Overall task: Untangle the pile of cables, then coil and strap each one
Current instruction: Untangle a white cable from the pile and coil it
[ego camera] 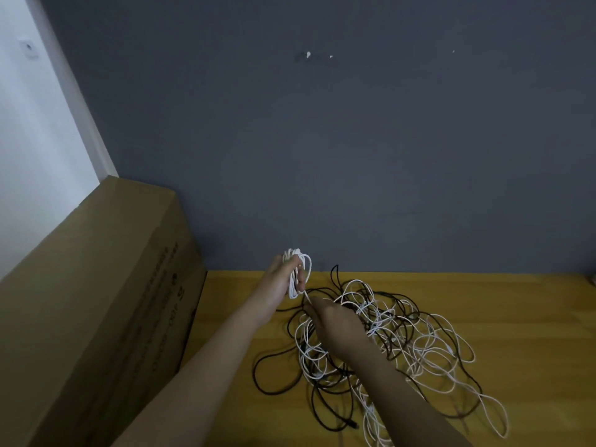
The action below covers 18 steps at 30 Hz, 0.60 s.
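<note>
Near the tabletop's far edge, left of centre: left hand, raised, fingers curled round a small coil of white cable. One white strand runs from the coil down to the right hand, seen from the back; its fingers appear closed on that strand, though the grip itself is hidden. Beneath and right of the hands: tangled pile of white and black cables, spread loosely across the wood. Against the left edge: large cardboard box.
</note>
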Available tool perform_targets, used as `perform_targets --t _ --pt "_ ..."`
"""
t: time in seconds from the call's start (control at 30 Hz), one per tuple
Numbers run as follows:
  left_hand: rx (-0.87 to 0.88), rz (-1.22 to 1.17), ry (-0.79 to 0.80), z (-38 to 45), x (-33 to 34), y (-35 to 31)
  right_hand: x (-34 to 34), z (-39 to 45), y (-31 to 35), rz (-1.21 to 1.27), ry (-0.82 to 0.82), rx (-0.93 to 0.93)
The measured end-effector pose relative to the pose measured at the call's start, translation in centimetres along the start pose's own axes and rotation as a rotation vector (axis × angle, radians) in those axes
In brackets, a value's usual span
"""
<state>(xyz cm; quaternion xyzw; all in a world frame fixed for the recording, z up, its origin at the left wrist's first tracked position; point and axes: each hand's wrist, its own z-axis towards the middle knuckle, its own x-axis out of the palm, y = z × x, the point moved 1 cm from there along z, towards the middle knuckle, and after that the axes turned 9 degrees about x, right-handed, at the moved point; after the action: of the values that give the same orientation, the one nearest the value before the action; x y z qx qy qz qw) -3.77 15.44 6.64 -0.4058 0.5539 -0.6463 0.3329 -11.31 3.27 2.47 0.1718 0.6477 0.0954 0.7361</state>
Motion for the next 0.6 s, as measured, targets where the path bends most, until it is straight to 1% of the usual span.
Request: perform_targets --t 0.07,0.1,0.13,0.2,0.3,0.37,0.4,0.5,0.53,0.6 --pt "0.005 -0.002 -0.036 -0.2 -0.1 0.4 -0.3 -0.5 0.6 -0.214 -0.157 -0.11" --pt "0.004 -0.016 -0.048 -0.2 -0.2 0.6 -0.4 -0.7 1.0 -0.27 -0.245 -0.182" --pt "-0.002 -0.028 -0.056 -0.3 -0.2 0.8 -0.6 -0.9 1.3 -0.291 -0.326 -0.249" --pt "-0.022 -0.043 -0.063 -0.5 -0.3 1.1 -0.9 -1.1 1.5 -0.29 -0.437 -0.343" --pt "-0.034 -0.063 -0.044 -0.8 -0.5 1.4 -1.6 -1.3 1.4 -0.237 -0.518 -0.414" --pt "-0.027 -0.076 -0.017 -1.0 -0.6 1.4 -2.0 -1.4 1.5 -0.133 -0.51 -0.417" --pt "-0.021 -0.096 -0.004 -1.0 -0.6 1.3 -2.2 -1.5 1.5 -0.013 -0.487 -0.387" --pt "-0.011 -0.211 0.011 -1.2 -0.5 1.0 -2.5 -1.8 1.8 0.475 -0.355 -0.148" --pt "-0.007 -0.256 0.01 -1.2 -0.5 0.9 -2.4 -1.8 1.8 0.586 -0.315 -0.072" --pt "-0.005 -0.309 0.021 -1.3 -0.4 0.7 -2.1 -1.9 1.9 0.69 -0.249 0.022"
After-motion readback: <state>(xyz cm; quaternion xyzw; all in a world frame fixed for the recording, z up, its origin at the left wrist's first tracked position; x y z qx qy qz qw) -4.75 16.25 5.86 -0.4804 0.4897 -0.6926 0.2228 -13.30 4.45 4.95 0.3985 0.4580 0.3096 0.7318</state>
